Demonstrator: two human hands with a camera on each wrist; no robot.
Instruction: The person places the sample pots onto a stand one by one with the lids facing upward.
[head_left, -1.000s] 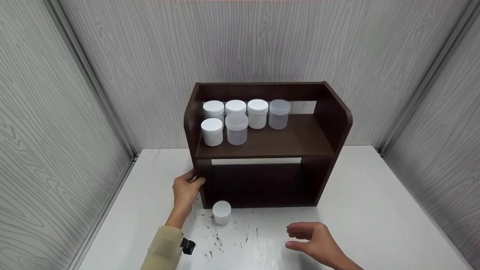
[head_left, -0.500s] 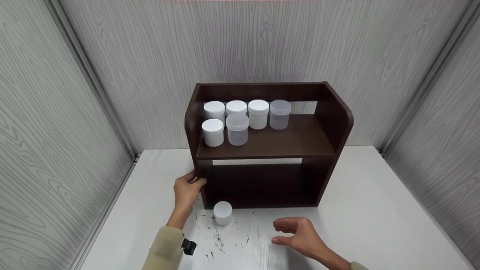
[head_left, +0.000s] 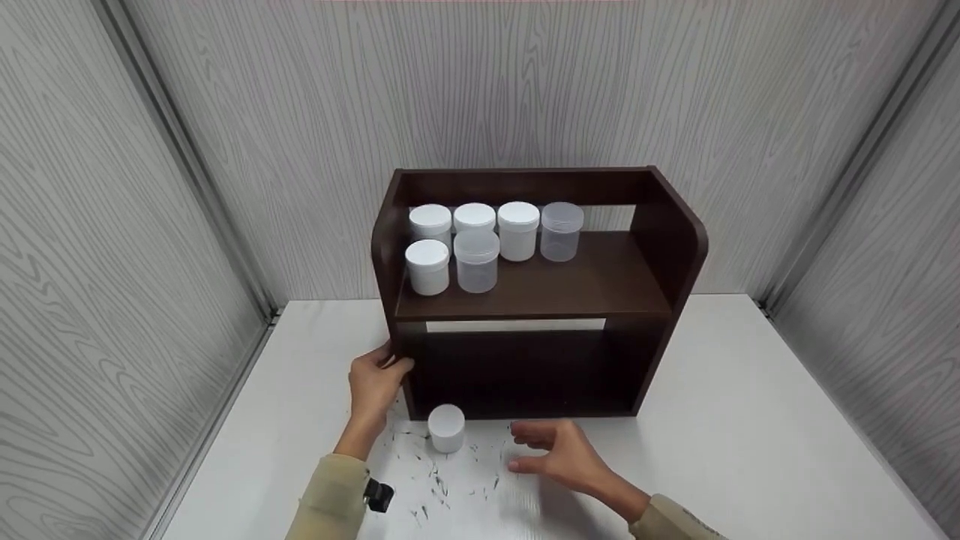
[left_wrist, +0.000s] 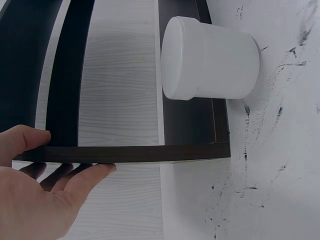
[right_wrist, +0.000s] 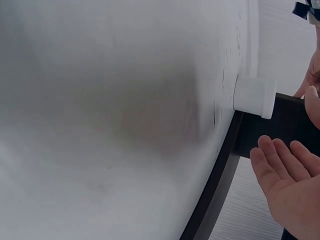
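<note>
My left hand (head_left: 375, 386) grips the left side panel of a dark brown two-tier shelf (head_left: 532, 300); in the left wrist view the thumb lies on one face of the panel (left_wrist: 150, 153) and the fingers on the other. A white lidded jar (head_left: 447, 429) stands upright on the table just in front of the shelf's lower left corner. To the right of that jar, my right hand (head_left: 562, 454) hovers over the table, thumb and fingers apart with nothing between them. In the right wrist view its fingers (right_wrist: 280, 157) point toward the white jar (right_wrist: 254, 96).
On the upper tier stand white lidded jars (head_left: 517, 232) and two translucent jars, one at the back (head_left: 561, 234) and one in front (head_left: 477, 262). Dark scuffs mark the white table (head_left: 720, 420). Grey wood-grain walls (head_left: 480, 82) enclose the back and sides.
My right hand has moved left across the table toward the white jar in front of the shelf. My left hand keeps its grip on the side panel.
</note>
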